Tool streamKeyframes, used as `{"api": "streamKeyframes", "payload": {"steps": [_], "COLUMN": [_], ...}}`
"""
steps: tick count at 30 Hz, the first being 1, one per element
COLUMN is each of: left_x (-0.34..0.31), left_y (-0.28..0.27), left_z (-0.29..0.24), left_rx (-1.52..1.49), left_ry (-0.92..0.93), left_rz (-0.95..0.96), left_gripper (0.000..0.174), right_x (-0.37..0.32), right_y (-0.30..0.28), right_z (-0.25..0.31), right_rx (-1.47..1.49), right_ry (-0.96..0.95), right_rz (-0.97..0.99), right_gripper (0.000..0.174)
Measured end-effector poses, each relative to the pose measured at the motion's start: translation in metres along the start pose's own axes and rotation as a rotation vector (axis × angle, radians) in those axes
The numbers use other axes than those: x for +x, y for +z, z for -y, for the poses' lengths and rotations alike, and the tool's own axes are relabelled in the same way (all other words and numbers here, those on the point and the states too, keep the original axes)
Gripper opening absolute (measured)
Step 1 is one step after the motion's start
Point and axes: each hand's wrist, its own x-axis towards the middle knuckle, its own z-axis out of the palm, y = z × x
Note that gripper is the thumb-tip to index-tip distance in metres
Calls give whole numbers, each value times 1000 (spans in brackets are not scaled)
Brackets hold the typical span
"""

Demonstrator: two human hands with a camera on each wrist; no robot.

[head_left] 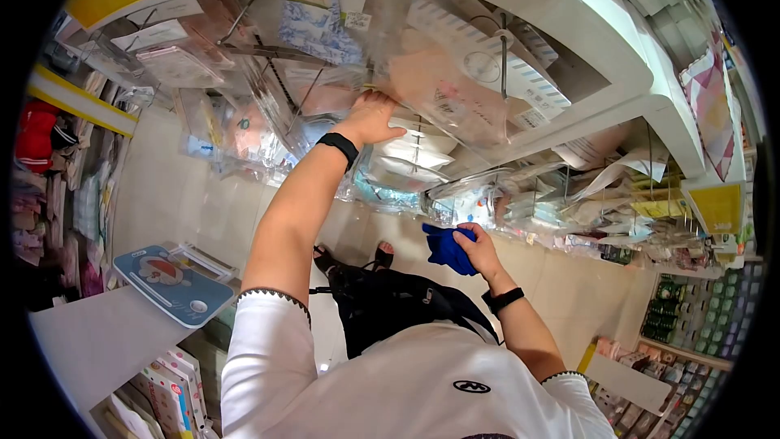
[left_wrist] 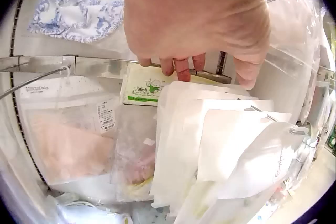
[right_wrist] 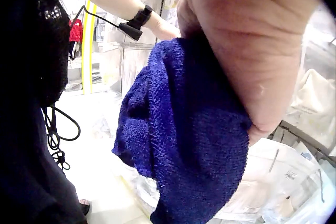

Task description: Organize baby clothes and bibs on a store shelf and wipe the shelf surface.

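Observation:
My left hand (head_left: 370,120) reaches in among packs hung on a shop rack. In the left wrist view its fingers point down behind white header cards (left_wrist: 220,134), right by a yellow-green packet (left_wrist: 144,85) near the metal rail (left_wrist: 100,66); the fingertips are partly hidden. A clear bag with pink contents (left_wrist: 71,134) hangs to the left, a blue-and-white patterned pack (left_wrist: 79,6) above it. Lower down, my right hand (head_left: 481,252) grips a bunched blue terry cloth (head_left: 448,249), which droops in soft folds below the fingers in the right wrist view.
A white shelf edge (head_left: 601,106) curves over the rack at right. Metal hooks with bagged goods jut out on both sides. Behind at left, a blue board with a cartoon picture (head_left: 175,283) lies on a white counter (head_left: 97,341). Red clothing (head_left: 36,136) hangs at far left.

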Motion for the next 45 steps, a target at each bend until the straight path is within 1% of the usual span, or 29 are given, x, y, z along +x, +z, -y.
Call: {"api": "streamKeyframes", "payload": {"steps": [1,4,7,8,9,10,11,13,16,19,20,23,24,26,27,29,30,32,33,35,36,38,39,40,41,43,45], "left_x": [2,2,-10,-14,-19,-22,-26,-41,-65,-74,-75,-77,-76,-73,-72,-71,-68,-60,-60,-62,-62,-64,-66,-69,-71,-72,-75], "left_y": [0,-4,0,2,4,7,8,-6,13,42,49,53,48,36,31,26,27,31,43,70,66,60,56,50,48,57,60], "left_z": [1,-10,-19,-21,-24,-29,-33,-47,-57,-56,-55,-46,-46,-49,-51,-56,-56,-54,-49,-35,-36,-39,-42,-44,-45,-41,-40], "left_rx": [21,93,151,81,12,-61,-146,-289,-158,-204,-202,-499,-478,-436,-381,-272,-272,-274,-276,-275,-265,-247,-258,-268,-277,-187,-136], "left_ry": [-10,-85,-23,-27,-32,-29,-98,-142,-120,-154,-146,-179,-211,-270,-272,-277,-273,-264,-208,-92,-94,-104,-102,-100,-101,-54,-6], "left_rz": [-3,82,12,24,36,46,154,236,141,-5,-109,-101,-32,112,98,70,88,122,36,-134,-103,-41,-47,-53,-60,-138,-214], "left_gripper": [69,60,56,56,55,55,57,60,60,60,54,54,56,58,58,56,55,53,50,45,42,36,33,31,29,25,22], "right_x": [2,9,20,30,39,43,49,57,65,82,85,122,115,120,121,106,100,95,95,106,106,105,103,102,102,101,100], "right_y": [0,1,9,10,14,13,14,15,22,28,27,27,28,27,26,28,30,34,33,33,35,38,40,38,37,38,37], "right_z": [1,16,48,34,55,52,50,60,72,68,76,36,50,48,46,66,76,81,82,64,64,64,69,75,75,78,79], "right_rx": [-21,-190,-460,-436,-517,-520,-520,-550,-592,-518,-525,-439,-366,-278,-233,-203,-188,-171,-163,-140,-126,-282,-362,-332,-291,-209,-219], "right_ry": [-8,-96,-130,-198,-127,-139,-154,-159,-155,-249,-151,-453,-221,-209,-199,-176,-167,-158,-156,-171,-177,-181,-184,-133,-166,-237,-177], "right_rz": [-6,-37,-116,-99,-175,-188,-193,-205,-217,-223,-174,-307,-272,-199,-165,-138,-124,-132,-136,-129,-126,-293,-374,-301,-281,-235,-244], "right_gripper": [39,55,74,83,84,84,84,84,83,82,82,77,60,46,39,30,27,25,24,32,36,50,57,71,70,69,55]}}
